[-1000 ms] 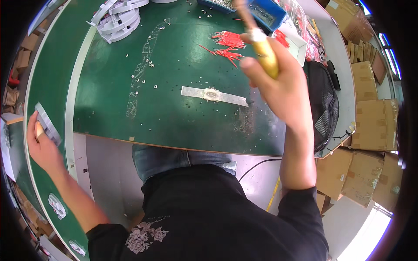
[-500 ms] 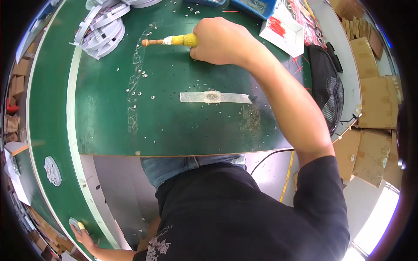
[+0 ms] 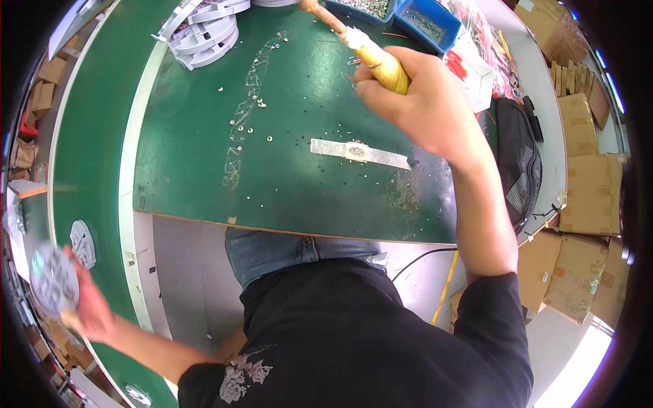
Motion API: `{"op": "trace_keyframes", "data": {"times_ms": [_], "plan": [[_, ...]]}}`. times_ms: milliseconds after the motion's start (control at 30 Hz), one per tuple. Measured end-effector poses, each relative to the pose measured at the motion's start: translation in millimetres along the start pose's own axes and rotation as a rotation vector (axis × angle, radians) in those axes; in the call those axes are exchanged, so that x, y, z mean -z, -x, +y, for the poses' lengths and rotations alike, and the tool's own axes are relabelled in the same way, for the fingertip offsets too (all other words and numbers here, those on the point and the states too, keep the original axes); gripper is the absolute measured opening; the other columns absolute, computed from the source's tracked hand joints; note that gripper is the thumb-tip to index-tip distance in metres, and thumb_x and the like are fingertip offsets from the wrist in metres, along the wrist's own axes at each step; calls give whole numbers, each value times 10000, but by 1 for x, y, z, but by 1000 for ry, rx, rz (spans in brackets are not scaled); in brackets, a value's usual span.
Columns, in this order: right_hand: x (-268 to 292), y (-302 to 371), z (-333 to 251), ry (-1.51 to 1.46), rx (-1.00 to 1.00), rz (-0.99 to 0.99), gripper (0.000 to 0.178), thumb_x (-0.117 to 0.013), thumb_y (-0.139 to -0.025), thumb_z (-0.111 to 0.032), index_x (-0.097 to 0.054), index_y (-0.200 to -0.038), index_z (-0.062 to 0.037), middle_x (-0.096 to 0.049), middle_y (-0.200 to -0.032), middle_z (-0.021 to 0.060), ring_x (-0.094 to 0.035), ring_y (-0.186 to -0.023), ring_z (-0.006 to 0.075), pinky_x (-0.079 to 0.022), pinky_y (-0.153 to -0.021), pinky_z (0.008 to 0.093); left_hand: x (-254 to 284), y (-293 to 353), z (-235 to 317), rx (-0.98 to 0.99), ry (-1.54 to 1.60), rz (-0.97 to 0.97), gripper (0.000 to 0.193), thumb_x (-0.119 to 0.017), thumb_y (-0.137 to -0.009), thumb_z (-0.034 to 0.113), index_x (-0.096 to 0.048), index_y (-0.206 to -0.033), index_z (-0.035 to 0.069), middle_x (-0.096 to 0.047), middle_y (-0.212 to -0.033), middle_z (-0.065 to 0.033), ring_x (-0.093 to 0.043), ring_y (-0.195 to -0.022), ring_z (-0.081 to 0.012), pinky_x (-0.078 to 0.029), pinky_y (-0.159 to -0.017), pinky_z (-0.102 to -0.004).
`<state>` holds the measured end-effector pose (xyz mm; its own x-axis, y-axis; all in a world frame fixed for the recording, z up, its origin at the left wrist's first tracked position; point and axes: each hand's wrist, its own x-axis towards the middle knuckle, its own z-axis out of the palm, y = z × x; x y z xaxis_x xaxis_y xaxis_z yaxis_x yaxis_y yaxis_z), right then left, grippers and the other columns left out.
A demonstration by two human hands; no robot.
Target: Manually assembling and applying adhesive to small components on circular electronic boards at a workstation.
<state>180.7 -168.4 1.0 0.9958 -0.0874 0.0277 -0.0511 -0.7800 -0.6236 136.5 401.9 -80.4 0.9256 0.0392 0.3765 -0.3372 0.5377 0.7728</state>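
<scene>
My right hand (image 3: 428, 102) is closed around a stick-like tool (image 3: 381, 64) with a yellow wrapped grip, a white band and a brown shaft. Its tip reaches the top edge of the picture; I cannot make out its exact kind. Far to the left, my left hand (image 3: 94, 306) grips a round grey plastic part (image 3: 54, 279), smeared by motion, above the green strip (image 3: 102, 170) beside the table. Something pale yellow covers one of its fingertips. Another grey plastic part (image 3: 82, 243) lies on that strip, close to this hand.
Several grey plastic parts (image 3: 207, 37) are stacked at the table's far left. Blue bins (image 3: 428, 24) of small metal pieces and a white tray (image 3: 479, 81) stand far right, near a black mesh bag (image 3: 517, 160). Clear tape (image 3: 326, 147) crosses the green tabletop (image 3: 292, 190); cardboard boxes (image 3: 592, 197) stand right.
My left hand has lifted the grey part from the green strip and moved up and forward. My right hand has moved right with the tool, which now tilts toward the far side.
</scene>
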Motion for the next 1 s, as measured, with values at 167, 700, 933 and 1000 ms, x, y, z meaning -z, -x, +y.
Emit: {"op": "trace_keyframes", "data": {"times_ms": [167, 700, 933, 1000], "plan": [[-5, 23, -3, -117, 15, 44, 240, -706, -869, -188, -720, -1016, 1, -634, -692, 85, -621, -635, 133, -499, -625, 314, -141, -63, -100, 169, -639, 112, 708, -729, -903, 109, -380, -1503, -28, -552, -1405, -175, -605, -1210, -307, -511, -1016, -418], [-7, 50, -17, -235, 13, 128, 128, -727, -884, -67, -728, -1001, -15, -671, -780, -13, -576, -678, 39, -477, -617, 223, -309, -41, -192, 126, -492, -424, 522, -590, -844, -80, -570, -1356, 19, -640, -1301, -140, -645, -1156, -196, -508, -974, -315], [-16, 50, -12, -83, 123, 80, 165, -740, -847, -61, -716, -1001, -8, -682, -776, 44, -613, -669, 87, -494, -623, 250, -308, -35, -195, 169, -523, -389, 517, -556, -805, -83, -592, -1315, -9, -658, -1256, -160, -665, -1114, -252, -518, -947, -338], [-18, 51, -11, -30, 187, 120, 180, -744, -828, -53, -712, -1000, -9, -683, -785, 64, -629, -672, 126, -502, -627, 267, -311, -34, -191, 199, -511, -379, 497, -558, -802, -86, -604, -1291, -12, -656, -1258, -162, -665, -1116, -253, -520, -940, -337]]}}
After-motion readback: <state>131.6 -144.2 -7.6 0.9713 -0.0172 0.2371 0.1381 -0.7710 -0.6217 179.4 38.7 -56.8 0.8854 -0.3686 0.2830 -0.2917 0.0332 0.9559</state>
